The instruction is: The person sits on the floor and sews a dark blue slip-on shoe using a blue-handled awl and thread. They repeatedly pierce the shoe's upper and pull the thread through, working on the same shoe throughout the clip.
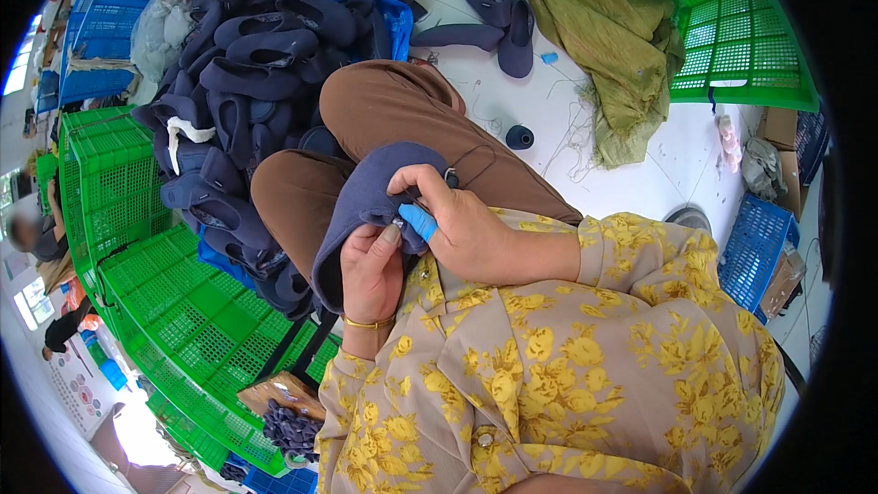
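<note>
A navy cloth shoe (pixel 370 185) lies across my raised knee, close to my body. My left hand (pixel 370 274) is closed on its edge, thumb and fingers pinching the fabric; a gold-coloured bangle circles that wrist. My right hand (pixel 466 229) is closed on the same shoe from the other side, index finger bent over the fabric. Blue tape (pixel 418 221) wraps its thumb, close to my left thumb tip. A small dark piece (pixel 451 178) shows beside the right index finger, with a thin dark thread looping nearby; what it is I cannot tell.
Many navy shoes (pixel 265 46) are heaped beyond my knees at the left, beside green plastic crates (pixel 183 302). More shoes (pixel 512 27), a dark thread spool (pixel 519 137) and an olive cloth sack (pixel 608 37) lie on the white floor. A blue crate (pixel 754 252) stands right.
</note>
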A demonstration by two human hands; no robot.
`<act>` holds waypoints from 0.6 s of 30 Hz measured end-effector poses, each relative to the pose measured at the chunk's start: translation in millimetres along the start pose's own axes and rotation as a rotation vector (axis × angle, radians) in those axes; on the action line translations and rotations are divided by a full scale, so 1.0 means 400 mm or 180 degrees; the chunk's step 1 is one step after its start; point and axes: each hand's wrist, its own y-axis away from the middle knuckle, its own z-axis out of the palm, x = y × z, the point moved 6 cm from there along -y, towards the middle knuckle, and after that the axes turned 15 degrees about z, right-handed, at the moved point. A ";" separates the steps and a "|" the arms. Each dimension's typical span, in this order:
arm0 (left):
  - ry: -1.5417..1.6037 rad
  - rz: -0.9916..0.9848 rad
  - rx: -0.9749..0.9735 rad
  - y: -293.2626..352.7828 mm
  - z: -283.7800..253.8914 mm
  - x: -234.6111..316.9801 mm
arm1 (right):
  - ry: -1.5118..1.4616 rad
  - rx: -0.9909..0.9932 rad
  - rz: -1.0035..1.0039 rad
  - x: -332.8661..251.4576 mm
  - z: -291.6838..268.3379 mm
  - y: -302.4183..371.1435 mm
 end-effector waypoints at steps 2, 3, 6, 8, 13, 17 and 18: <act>-0.0136 0.0047 -0.0028 -0.003 0.009 0.002 | -0.0039 0.0179 -0.0310 -0.002 -0.003 -0.008; -0.0205 0.0071 -0.0050 -0.005 0.014 0.005 | 0.0124 0.0051 -0.0190 0.001 -0.003 -0.015; -0.0319 0.0119 -0.0143 -0.004 0.014 0.006 | 0.0540 -0.0271 0.0101 -0.013 -0.015 -0.031; -0.0364 0.0146 -0.0149 -0.001 0.009 0.006 | 0.0732 -0.0407 0.0215 -0.024 -0.020 -0.036; -0.0481 0.0170 -0.0157 0.004 0.009 0.005 | 0.0900 0.0369 -0.0861 -0.060 -0.038 -0.026; -0.0570 0.0182 -0.0035 0.006 0.011 0.007 | -0.0999 0.0389 -0.0227 -0.105 -0.104 -0.088; -0.0527 0.0186 0.0018 0.005 0.015 0.015 | -0.1630 -0.0020 0.0151 -0.124 -0.122 -0.098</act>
